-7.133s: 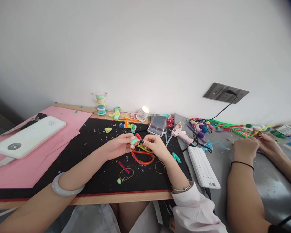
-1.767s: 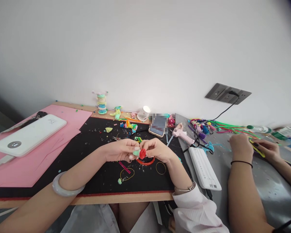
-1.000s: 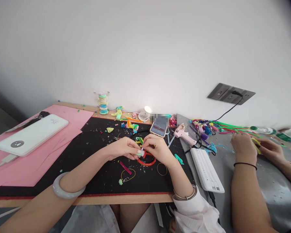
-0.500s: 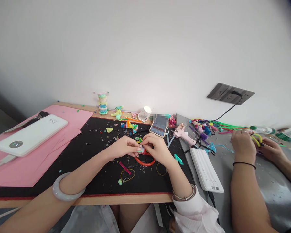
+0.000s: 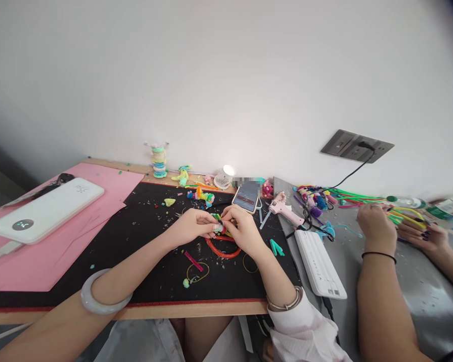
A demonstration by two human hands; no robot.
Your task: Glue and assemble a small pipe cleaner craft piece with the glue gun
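Over the middle of the black mat (image 5: pixel 154 271), my left hand (image 5: pixel 194 227) and my right hand (image 5: pixel 243 226) meet at the fingertips. Both are closed in a pinch around a small multicoloured pipe-cleaner piece (image 5: pixel 219 228), with green, whitish and pink parts showing. My fingers hide much of it. Just below them lies an orange-red loop (image 5: pixel 222 255) that looks like a scissors handle; the rest is covered by my hands. Nearer me are a magenta strip (image 5: pixel 193 261) and a thin elastic loop (image 5: pixel 207 274) with a pale green tuft (image 5: pixel 186 283).
Behind my hands are a phone (image 5: pixel 246 195), a paper cup (image 5: pixel 224 177) and pipe-cleaner figures (image 5: pixel 201 196). To the right lie a pink glue gun (image 5: pixel 287 211) and a white power bank (image 5: pixel 319 264). Another person's hands (image 5: pixel 377 226) hold pipe cleaners there. Pink paper (image 5: pixel 60 256) bears another power bank (image 5: pixel 49 208).
My fingers have shifted slightly on the piece, and more green and pink of it shows. At the right, the other person's hands have moved apart along the yellow and green pipe cleaners.
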